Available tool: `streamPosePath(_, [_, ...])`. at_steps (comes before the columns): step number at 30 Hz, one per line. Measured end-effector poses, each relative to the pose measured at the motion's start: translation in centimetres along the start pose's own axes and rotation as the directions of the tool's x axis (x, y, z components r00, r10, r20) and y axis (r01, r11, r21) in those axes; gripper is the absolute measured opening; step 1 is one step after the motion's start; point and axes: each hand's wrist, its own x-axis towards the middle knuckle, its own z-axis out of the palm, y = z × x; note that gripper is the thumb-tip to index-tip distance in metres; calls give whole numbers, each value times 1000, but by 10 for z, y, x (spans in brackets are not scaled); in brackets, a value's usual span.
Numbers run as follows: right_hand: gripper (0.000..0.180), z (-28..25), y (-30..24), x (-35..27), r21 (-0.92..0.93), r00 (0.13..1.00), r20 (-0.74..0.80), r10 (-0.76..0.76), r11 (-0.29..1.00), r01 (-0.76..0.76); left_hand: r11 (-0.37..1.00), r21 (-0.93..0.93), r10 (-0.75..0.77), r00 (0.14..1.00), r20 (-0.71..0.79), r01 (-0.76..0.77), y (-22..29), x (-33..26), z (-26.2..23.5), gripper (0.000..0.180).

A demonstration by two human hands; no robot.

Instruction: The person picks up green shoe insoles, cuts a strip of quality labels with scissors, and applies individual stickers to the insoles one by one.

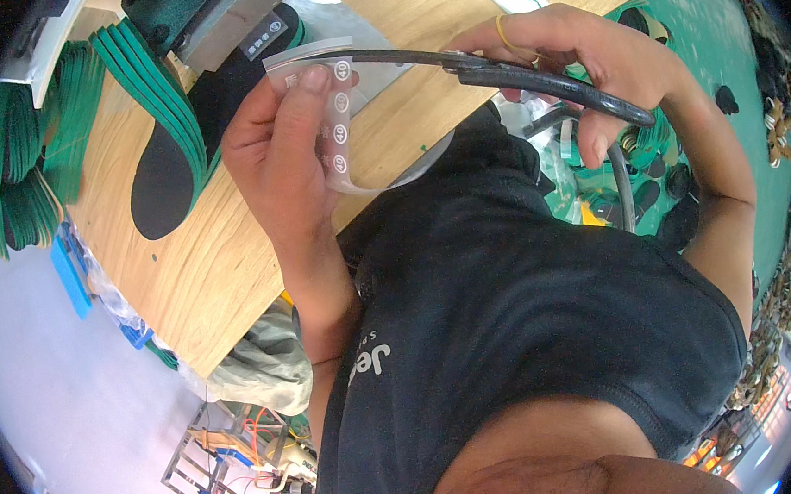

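The translucent sticker strip [340, 132] is pinched between the left hand's [277, 131] thumb and fingers above the bench's [218, 293] near edge. Black-handled scissors [550, 84] are held by the right hand [618, 58], fingers partly curled. Several stickers are left on the strip; no finished cut can be made out. Insoles [166, 189] are fanned along the bench's left edge.

Insoles [164, 189] on the table [204, 290], left of the label strip [340, 126]; scissors [545, 82] to the strip's right
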Motion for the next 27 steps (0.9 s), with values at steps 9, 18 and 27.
streamPosePath(9, [130, -1, 26, 2, -72, 969, 7, -248, 966, 248, 998, -67, 11, 999, 46, -8, 2, -3, 4, 14])
streamPosePath(18, [127, 7, 31, -2, -99, 962, -58, -266, 961, 259, 998, -62, -26, 999, 47, 29, 6, -10, 8, 9])
streamPosePath(27, [116, 12, 16, -9, -47, 993, -100, -63, 997, 58, 993, -94, -60, 996, 60, 66, -2, -11, 4, 11])
